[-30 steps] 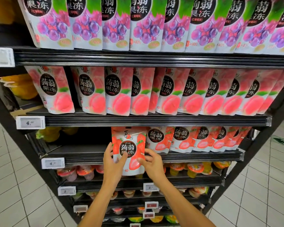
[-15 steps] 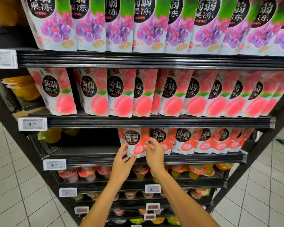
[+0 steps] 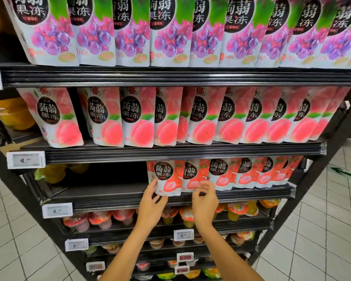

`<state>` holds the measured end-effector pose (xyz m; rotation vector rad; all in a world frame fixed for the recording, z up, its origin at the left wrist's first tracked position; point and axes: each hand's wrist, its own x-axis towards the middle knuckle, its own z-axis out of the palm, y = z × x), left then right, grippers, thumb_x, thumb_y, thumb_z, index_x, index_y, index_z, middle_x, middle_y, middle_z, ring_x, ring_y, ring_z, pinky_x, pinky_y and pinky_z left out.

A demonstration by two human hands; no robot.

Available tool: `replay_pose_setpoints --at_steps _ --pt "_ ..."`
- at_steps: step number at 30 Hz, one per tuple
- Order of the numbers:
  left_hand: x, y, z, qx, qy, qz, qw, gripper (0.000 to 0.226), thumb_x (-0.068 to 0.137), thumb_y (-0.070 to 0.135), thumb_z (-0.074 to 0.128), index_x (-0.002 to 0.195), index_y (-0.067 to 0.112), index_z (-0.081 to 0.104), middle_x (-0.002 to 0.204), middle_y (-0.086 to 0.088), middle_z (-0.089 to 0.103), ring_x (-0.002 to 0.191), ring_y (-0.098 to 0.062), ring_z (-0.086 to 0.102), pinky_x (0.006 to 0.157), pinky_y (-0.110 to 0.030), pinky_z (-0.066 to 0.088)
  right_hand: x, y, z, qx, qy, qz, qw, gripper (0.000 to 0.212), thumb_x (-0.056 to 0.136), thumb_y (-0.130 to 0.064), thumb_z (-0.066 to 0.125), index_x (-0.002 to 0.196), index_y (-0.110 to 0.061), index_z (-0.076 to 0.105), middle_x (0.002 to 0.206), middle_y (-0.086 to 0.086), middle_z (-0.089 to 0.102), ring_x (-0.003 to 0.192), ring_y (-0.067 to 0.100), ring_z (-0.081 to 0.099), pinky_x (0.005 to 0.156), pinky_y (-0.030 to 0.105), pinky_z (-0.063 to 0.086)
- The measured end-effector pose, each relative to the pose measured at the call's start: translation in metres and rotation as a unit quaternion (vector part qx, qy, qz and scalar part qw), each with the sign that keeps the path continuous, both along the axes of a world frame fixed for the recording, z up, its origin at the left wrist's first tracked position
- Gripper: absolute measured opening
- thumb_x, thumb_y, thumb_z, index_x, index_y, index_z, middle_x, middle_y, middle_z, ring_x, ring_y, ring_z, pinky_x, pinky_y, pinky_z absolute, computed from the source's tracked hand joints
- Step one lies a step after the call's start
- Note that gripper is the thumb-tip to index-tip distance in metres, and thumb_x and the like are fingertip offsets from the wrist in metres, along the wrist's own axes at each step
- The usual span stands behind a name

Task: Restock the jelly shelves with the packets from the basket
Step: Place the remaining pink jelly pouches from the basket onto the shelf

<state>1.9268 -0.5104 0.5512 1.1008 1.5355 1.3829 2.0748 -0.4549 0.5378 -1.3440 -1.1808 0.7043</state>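
A strawberry jelly packet stands upright on the third shelf, at the left end of a row of strawberry packets. My left hand touches the packet's lower left edge with relaxed fingers, thumb just under its bottom corner. My right hand hovers in front of the neighbouring packet's bottom edge, its fingers loosely curled around nothing. The basket is out of view.
Purple grape packets fill the top shelf and pink peach packets the second. The third shelf's left half is bare. Jelly cups line the lower shelves behind price tags. Tiled floor lies on both sides.
The strawberry packet, held by both hands in front of the shelf a second ago, now stands in the row. My right hand has come off it and my left hand's grip has loosened.
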Motion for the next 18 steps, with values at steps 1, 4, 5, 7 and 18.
replay_pose_setpoints --at_steps 1,4,5,7,18 --pt "0.001 0.001 0.001 -0.002 -0.001 0.0 1.0 0.07 0.091 0.005 0.062 0.151 0.026 0.031 0.155 0.002 0.035 0.132 -0.01 0.042 0.11 -0.03 0.039 0.005 0.002 0.001 -0.009 0.021 -0.025 0.999 0.018 0.091 -0.007 0.059 0.104 -0.019 0.056 0.084 -0.006 0.063 0.075 0.011 0.062 0.067 0.031 0.054" --pt "0.004 0.002 0.003 -0.001 0.007 -0.001 1.0 0.071 0.091 0.003 0.062 0.15 0.025 0.031 0.154 0.002 0.036 0.132 -0.009 0.043 0.104 -0.017 0.04 0.02 0.011 0.005 -0.063 0.006 -0.026 0.998 0.019 0.092 -0.025 0.064 0.11 -0.023 0.059 0.085 -0.011 0.065 0.071 0.015 0.064 0.065 0.035 0.052" --pt "0.006 0.001 0.004 -0.001 0.011 -0.002 1.0 0.071 0.091 0.002 0.062 0.15 0.025 0.031 0.154 0.002 0.036 0.131 -0.006 0.043 0.101 -0.013 0.039 0.024 0.014 0.007 -0.068 -0.012 -0.02 0.997 0.015 0.092 -0.03 0.064 0.106 -0.025 0.063 0.086 -0.012 0.067 0.073 0.015 0.065 0.065 0.033 0.051" --pt "0.008 0.001 0.006 -0.003 0.016 -0.007 1.0 0.072 0.091 0.003 0.062 0.151 0.026 0.029 0.154 0.003 0.036 0.131 -0.004 0.041 0.105 -0.017 0.036 0.031 0.018 0.01 -0.061 -0.036 -0.02 0.997 0.005 0.092 -0.033 0.065 0.093 -0.029 0.068 0.088 -0.009 0.068 0.076 0.014 0.064 0.061 0.027 0.045" --pt "0.02 0.009 0.001 0.0 0.052 -0.047 0.998 0.076 0.093 0.005 0.06 0.154 0.028 0.02 0.159 0.011 0.019 0.137 -0.001 0.028 0.108 -0.019 0.031 0.052 0.018 0.013 -0.089 -0.034 -0.041 0.995 0.011 0.093 -0.038 0.064 0.098 -0.029 0.067 0.082 -0.012 0.063 0.068 0.004 0.057 0.056 0.025 0.042"
